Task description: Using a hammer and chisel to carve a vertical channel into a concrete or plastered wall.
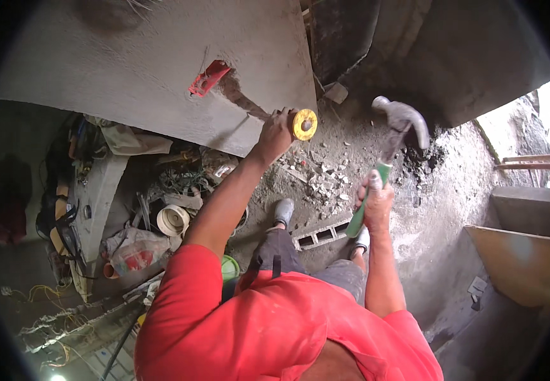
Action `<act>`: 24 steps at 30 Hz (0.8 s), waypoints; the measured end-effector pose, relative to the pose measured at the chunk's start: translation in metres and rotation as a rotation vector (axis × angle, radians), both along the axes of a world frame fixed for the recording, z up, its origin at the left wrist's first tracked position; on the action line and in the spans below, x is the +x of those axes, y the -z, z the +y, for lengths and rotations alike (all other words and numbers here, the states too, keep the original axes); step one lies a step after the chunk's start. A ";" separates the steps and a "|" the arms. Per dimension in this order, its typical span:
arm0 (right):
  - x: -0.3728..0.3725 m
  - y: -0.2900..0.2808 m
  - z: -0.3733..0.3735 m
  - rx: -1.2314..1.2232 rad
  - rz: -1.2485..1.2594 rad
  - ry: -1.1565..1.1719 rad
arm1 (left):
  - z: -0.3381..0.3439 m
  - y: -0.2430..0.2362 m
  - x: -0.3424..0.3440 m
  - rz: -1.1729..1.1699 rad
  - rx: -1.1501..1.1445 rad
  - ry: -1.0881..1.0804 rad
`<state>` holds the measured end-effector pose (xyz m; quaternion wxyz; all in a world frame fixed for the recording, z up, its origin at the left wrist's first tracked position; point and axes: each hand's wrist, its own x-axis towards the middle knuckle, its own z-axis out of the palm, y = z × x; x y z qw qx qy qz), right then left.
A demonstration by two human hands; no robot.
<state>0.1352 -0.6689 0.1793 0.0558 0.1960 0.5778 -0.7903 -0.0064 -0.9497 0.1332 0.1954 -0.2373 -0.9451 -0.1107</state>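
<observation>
Grey wall; L hand grips chisel; R hand clenches hammer.

Couldn't see much of the chisel, since the left hand wrapped around it and its tip was lost in the groove in the wall. The hammer head was motion-blurred. Red shirt covered most of the legs and ran off the bottom edge. The clutter pile was too jumbled to sort out.

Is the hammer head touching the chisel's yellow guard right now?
No, the hammer is raised in the right hand, clearly apart from the chisel held by the left hand.
</observation>
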 end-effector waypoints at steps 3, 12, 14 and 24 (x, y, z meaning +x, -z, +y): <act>-0.008 0.004 -0.012 -0.121 0.218 0.071 | 0.007 -0.010 -0.014 -0.195 0.067 -0.067; -0.039 0.022 -0.048 0.052 -0.093 -0.109 | -0.002 0.005 -0.036 -0.081 -0.024 0.002; -0.042 -0.014 -0.027 -0.044 0.113 0.030 | -0.003 -0.004 -0.027 -0.144 0.113 -0.001; -0.010 0.086 -0.053 0.305 -0.139 -0.261 | -0.025 0.026 -0.014 -0.063 0.023 0.151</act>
